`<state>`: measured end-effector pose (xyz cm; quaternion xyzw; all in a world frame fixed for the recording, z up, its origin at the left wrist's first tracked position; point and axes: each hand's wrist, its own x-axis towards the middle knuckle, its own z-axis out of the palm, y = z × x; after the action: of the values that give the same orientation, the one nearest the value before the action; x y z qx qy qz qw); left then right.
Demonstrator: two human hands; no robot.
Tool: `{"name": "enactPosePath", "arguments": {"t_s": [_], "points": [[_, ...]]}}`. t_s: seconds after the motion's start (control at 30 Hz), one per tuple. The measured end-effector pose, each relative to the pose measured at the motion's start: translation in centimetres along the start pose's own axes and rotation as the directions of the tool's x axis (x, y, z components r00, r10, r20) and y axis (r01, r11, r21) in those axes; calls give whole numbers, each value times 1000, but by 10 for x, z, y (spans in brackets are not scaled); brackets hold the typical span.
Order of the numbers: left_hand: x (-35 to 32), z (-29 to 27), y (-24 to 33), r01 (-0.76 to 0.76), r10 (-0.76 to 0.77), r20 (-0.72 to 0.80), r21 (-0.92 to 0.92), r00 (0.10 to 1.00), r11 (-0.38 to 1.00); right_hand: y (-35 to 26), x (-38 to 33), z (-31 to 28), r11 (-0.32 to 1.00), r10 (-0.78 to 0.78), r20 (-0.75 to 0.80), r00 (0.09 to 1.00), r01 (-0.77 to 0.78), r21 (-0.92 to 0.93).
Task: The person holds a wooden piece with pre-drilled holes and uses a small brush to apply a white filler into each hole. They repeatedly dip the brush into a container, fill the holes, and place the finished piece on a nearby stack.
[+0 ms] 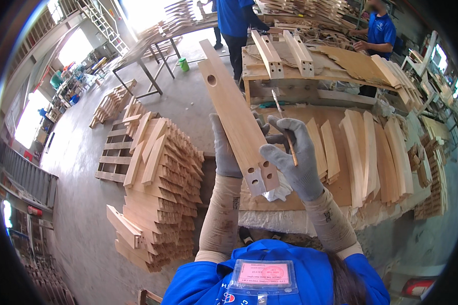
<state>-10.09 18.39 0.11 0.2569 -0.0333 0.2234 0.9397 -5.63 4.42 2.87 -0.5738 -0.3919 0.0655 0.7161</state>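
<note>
A long pale wooden piece (pixel 234 109) slants across the middle, its near end bored with several dark holes and a larger round hole toward its far end. My left hand (pixel 226 150), in a grey glove, is wrapped round it from the left and underneath, fingertips showing past the right edge. My gloved right hand (pixel 305 165) pinches a thin brown stick (pixel 286 127) with a pale upper tip; whether it is a brush I cannot tell. The right thumb lies close to the drilled end of the wood.
A tall stack of wooden parts (pixel 163 203) stands at left beside a pallet (pixel 114 160). More curved parts lie on the covered bench (pixel 269 203) at right. Drilled pieces (pixel 267 56) rest on a further table. Two co-workers in blue shirts (pixel 381 30) stand beyond.
</note>
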Motion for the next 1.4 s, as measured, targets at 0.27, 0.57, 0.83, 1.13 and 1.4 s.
{"name": "enactPosePath", "arguments": {"t_s": [0.27,0.57,0.83,1.13,1.4], "points": [[0,10,-3,109,-96,81,-181,992,977,0,-2,2,995,-92,13,996,93,-48],[-3,17,-6,96,-92,52,-74,994,993,-9,-9,5,997,-31,-19,999,30,-72],[-4,18,-3,103,-101,42,-60,994,993,-3,-12,7,995,-88,-20,996,87,-53],[-5,14,4,183,-179,43,-125,983,975,-5,-13,9,995,-81,-10,997,80,-65],[-8,14,3,134,-136,-20,-83,991,988,-5,-16,10,988,-135,18,991,136,-70]]}}
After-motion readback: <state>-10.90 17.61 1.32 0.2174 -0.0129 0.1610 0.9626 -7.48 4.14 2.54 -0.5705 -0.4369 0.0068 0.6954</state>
